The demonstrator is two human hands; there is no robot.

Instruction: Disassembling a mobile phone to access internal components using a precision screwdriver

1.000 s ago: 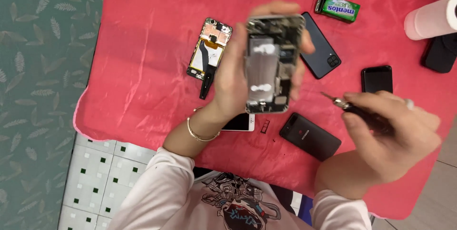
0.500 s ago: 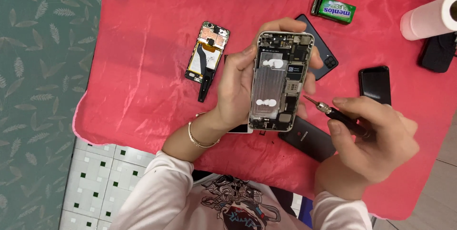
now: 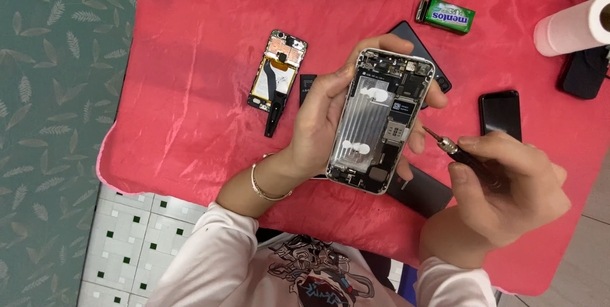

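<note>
Over red cloth (image 3: 190, 91), screwdriver (image 3: 467, 154) has neared opened phone (image 3: 381, 123).

The opened phone (image 3: 381, 123) is sitting above the counter (image 3: 190, 91), between both hands. A dismantled phone (image 3: 277, 71) is lying to its left, a candy pack (image 3: 449, 15) behind, a paper roll (image 3: 572, 27) far right.

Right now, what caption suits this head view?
Left hand holds an opened phone; right hand points a screwdriver at it.
</note>
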